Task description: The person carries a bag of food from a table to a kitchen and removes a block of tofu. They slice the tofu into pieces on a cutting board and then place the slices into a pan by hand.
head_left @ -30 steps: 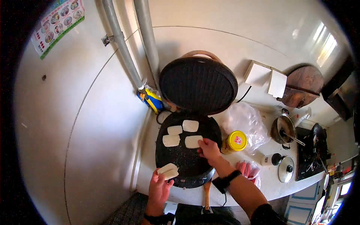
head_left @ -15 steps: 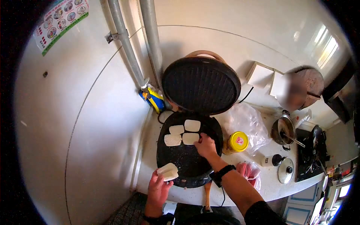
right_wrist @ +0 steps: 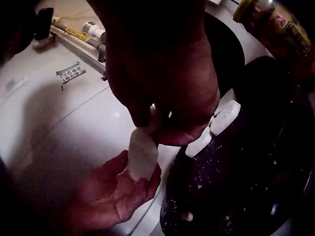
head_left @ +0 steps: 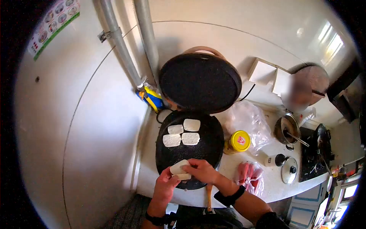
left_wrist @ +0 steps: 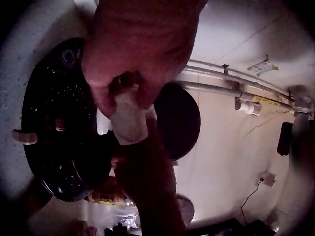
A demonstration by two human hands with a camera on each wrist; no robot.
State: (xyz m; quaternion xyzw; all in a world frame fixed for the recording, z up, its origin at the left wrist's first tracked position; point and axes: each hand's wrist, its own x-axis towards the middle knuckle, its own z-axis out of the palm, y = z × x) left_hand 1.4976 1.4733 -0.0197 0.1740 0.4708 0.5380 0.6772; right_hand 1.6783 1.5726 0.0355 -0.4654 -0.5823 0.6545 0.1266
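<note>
Over the near edge of the black griddle (head_left: 206,152), my left hand (head_left: 164,189) holds white slices that look like steamed bun. My right hand (head_left: 203,171) pinches the upper white slice (head_left: 177,167) at its right end, while the lower slice (head_left: 184,176) shows just beneath. In the left wrist view a held slice (left_wrist: 129,118) sits at the fingertips. The right wrist view shows a slice (right_wrist: 142,153) between both hands. Several more white slices (head_left: 190,138) lie close together on the far left part of the griddle.
The griddle's round lid (head_left: 200,84) stands raised behind. To the right are a yellow-lidded jar (head_left: 240,141), a clear plastic bag (head_left: 248,120), a bag of red items (head_left: 249,177), a pot lid (head_left: 289,170) and a pot (head_left: 284,128). A wooden handle (head_left: 209,196) sticks out in front.
My right hand pushed the slice at the right leftward against the others, let go, and came back to the slices in my left hand. The left hand stayed near the griddle's front edge.
</note>
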